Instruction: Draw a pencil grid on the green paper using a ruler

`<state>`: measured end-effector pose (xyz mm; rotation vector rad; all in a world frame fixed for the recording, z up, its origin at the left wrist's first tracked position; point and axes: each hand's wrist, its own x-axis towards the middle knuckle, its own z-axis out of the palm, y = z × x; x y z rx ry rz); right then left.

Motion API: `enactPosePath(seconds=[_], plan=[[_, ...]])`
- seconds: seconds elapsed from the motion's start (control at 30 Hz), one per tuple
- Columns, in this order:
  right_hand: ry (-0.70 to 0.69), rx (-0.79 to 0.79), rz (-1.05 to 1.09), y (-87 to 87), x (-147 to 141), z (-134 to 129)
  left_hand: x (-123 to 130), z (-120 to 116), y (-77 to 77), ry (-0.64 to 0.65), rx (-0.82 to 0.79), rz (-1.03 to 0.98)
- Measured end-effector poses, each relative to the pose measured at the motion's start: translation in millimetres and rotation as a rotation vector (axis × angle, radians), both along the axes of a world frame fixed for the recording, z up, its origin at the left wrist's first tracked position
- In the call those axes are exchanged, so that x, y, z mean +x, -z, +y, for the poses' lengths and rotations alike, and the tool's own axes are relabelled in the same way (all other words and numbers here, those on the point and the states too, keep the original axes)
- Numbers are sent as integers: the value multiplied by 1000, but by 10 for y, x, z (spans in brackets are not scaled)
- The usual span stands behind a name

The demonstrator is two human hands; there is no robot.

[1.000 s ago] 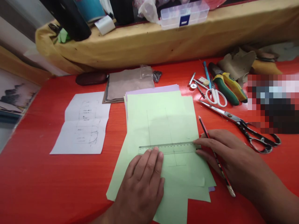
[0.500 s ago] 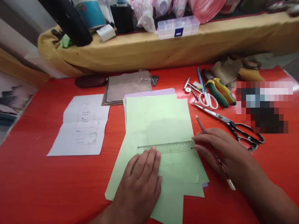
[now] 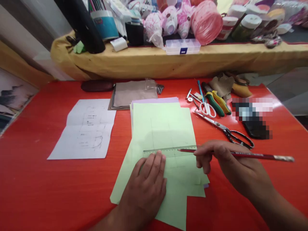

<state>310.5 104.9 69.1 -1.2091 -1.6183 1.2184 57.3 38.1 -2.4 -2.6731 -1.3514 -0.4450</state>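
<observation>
Ruler lies across green paper on the red tabletop; left hand presses flat over its lower edge, grip unclenched; right hand pinches the pencil, point over the ruler; sound practice appears to require firm, even pressure and a steady pencil angle along the edge; against the earlier frame, the pencil has swung from a slant beside the paper to nearly level across it.
</observation>
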Motion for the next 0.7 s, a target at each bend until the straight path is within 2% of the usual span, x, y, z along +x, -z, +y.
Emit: enactPosePath(seconds=[0.13,0.4,0.7], plan=[[1,-24,-22,-15,-183,96,2,0,-3,-12,8,6],[-108,-94,-41,139,-550,171,-12,-11,0,-13,28,28],[-188,-157,-11,227,-776,253,-30,-39,29,4,3,25]])
